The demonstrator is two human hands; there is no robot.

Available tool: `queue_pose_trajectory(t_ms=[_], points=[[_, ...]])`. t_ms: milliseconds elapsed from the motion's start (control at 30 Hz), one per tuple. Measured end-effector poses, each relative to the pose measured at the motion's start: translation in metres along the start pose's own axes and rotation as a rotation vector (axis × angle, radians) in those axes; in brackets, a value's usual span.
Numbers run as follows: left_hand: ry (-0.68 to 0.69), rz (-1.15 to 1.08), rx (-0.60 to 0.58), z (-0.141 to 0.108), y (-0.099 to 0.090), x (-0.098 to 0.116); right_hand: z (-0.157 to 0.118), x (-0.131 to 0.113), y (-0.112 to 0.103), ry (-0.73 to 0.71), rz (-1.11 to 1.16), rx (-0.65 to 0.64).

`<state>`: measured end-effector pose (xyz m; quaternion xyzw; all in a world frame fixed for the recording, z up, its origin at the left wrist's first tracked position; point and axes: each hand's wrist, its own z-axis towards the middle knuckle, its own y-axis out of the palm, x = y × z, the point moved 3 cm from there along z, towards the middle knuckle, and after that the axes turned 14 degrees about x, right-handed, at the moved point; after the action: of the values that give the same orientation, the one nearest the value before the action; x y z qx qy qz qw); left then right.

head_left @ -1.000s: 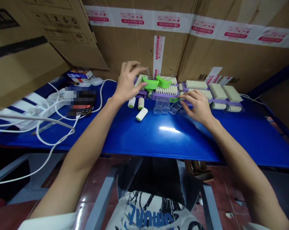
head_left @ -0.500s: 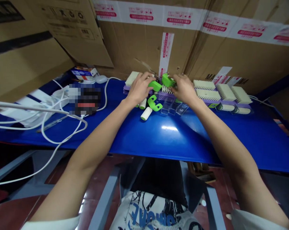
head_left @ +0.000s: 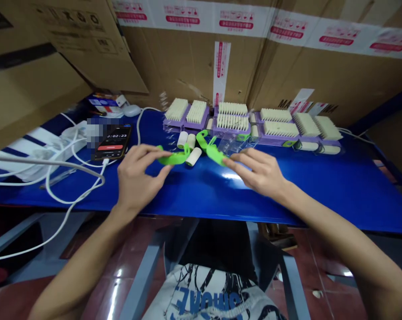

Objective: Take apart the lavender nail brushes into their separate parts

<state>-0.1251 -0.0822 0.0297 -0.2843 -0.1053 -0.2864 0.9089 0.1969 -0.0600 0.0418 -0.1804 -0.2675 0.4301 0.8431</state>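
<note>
1. Between thumb and fingers of the left hand (head_left: 137, 178): one curved green piece (head_left: 174, 158), inner end jutting past the fingertips. At the fingertips of the right hand (head_left: 263, 173): a second green piece (head_left: 216, 155).
2. Left thumb and fingers pinched, parted only by the piece; right fingertips close together on the second's near end, exact gap impossible to tell.
3. Just beyond the fingertips, between both hands: a third green piece (head_left: 201, 138) and white rollers (head_left: 193, 157).
4. Farther past the fingers: clear plastic pieces (head_left: 234, 144), then purple-based brush blocks (head_left: 232, 121).
5. Left of the left fingers: phone (head_left: 110, 147).
</note>
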Motion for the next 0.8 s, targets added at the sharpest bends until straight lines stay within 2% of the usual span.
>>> queue_pose_trajectory(t_ms=[67, 133, 267, 367, 433, 500, 533, 600, 667, 733, 800], points=[[-0.058, 0.053, -0.049, -0.028, -0.012, -0.012, -0.011, -0.015, 0.008, 0.001, 0.103, -0.091], [-0.107, 0.061, -0.110, -0.042, -0.015, -0.025, -0.015, -0.020, 0.020, 0.045, 0.193, -0.168], [-0.084, -0.033, -0.214, -0.038, -0.008, -0.035, -0.010, -0.023, 0.039, 0.168, 0.304, -0.300], [-0.002, -0.042, -0.194, -0.032, 0.000, -0.021, -0.003, -0.015, 0.039, 0.272, 0.323, -0.359], [0.094, -0.048, -0.195, -0.031, 0.008, -0.002, 0.001, 0.008, 0.032, 0.387, 0.281, -0.289], [0.207, -0.064, -0.260, -0.030, 0.019, 0.020, 0.004, 0.048, 0.026, 0.565, 0.160, -0.183], [0.248, -0.070, -0.286, -0.029, 0.024, 0.029, 0.005, 0.071, 0.026, 0.654, 0.071, -0.185], [0.279, -0.093, -0.290, -0.022, 0.034, 0.042, 0.007, 0.116, 0.034, 0.718, 0.003, -0.357], [0.274, -0.144, -0.270, -0.008, 0.042, 0.046, 0.012, 0.150, 0.050, 0.672, 0.007, -0.585], [0.255, -0.203, -0.275, 0.011, 0.052, 0.042, 0.019, 0.174, 0.067, 0.653, -0.019, -0.706], [0.198, -0.230, -0.285, 0.036, 0.065, 0.027, 0.024, 0.188, 0.081, 0.653, -0.052, -0.778]])
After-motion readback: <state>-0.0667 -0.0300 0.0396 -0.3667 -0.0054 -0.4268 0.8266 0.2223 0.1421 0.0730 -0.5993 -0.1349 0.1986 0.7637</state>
